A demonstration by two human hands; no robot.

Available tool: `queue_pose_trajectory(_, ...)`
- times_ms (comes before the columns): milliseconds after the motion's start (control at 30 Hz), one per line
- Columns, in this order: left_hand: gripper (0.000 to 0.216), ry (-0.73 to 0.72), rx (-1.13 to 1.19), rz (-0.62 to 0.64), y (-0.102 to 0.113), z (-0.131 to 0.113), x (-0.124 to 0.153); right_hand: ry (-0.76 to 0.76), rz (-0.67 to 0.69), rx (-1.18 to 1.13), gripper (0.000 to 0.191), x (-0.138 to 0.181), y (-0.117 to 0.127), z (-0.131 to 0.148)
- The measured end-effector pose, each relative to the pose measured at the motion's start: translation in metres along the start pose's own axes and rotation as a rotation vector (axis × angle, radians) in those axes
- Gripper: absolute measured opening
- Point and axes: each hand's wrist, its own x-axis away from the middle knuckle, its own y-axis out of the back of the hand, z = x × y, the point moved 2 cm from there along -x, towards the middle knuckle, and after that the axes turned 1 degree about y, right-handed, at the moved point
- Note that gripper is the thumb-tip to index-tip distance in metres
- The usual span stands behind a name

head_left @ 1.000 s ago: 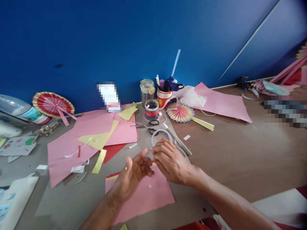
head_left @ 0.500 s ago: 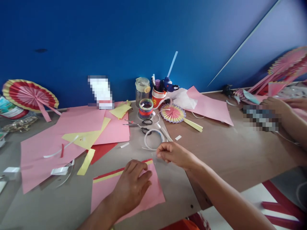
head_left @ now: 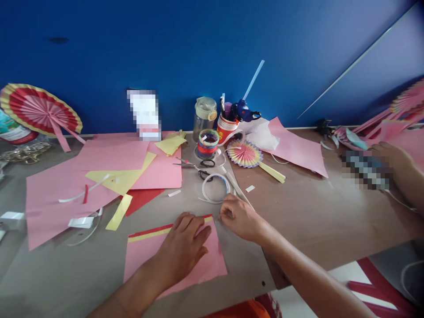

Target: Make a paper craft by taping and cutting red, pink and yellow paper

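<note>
My left hand (head_left: pixel 183 247) lies flat, fingers spread, on a pink paper sheet (head_left: pixel 145 256) with a red and yellow strip (head_left: pixel 149 232) along its top edge. My right hand (head_left: pixel 238 216) is at the sheet's top right corner, fingers curled in a pinch; what they hold is too small to make out. A coil of white tape (head_left: pixel 215 187) lies just beyond my right hand, and scissors (head_left: pixel 202 170) lie behind it.
Pink, yellow and red paper sheets (head_left: pixel 109 172) cover the left of the table (head_left: pixel 314 216). A jar (head_left: pixel 203 115), a cup of tools (head_left: pixel 228 126) and a small folded fan (head_left: pixel 245 153) stand at the back. Another person's hand (head_left: pixel 391 157) rests far right. A large paper fan (head_left: pixel 39 110) leans far left.
My left hand turned over from palm-up and settled flat on the pink sheet. My right hand came down to the sheet's top right corner. The view shifted right, showing another person's hand.
</note>
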Motion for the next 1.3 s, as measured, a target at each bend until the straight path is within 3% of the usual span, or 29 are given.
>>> queue_pose_trajectory(200, 0.039, 0.019, 0.032, -0.014, -0.002, 0.000, 0.000, 0.058, -0.095, 0.017, 0.015, 0.003, -0.008, 0.001)
queue_pose_trajectory(467, 0.046, 0.048, 0.066, -0.042, -0.004, 0.003, 0.002, 0.219, -0.036, 0.031, 0.024, 0.009, -0.006, 0.005)
queue_pose_trajectory(700, 0.045, 0.047, 0.076, -0.041, -0.002, 0.004, 0.001, 0.224, 0.077, 0.178, 0.025, 0.018, -0.003, 0.015)
queue_pose_trajectory(967, 0.042, 0.044, 0.058, -0.058, -0.004, 0.004, 0.002, 0.272, 0.059, 0.053, 0.027, 0.019, -0.002, 0.012)
queue_pose_trajectory(1300, 0.040, 0.044, 0.028, -0.023, -0.004, 0.004, 0.001, 0.244, 0.109, 0.201, 0.028, 0.023, -0.005, 0.018)
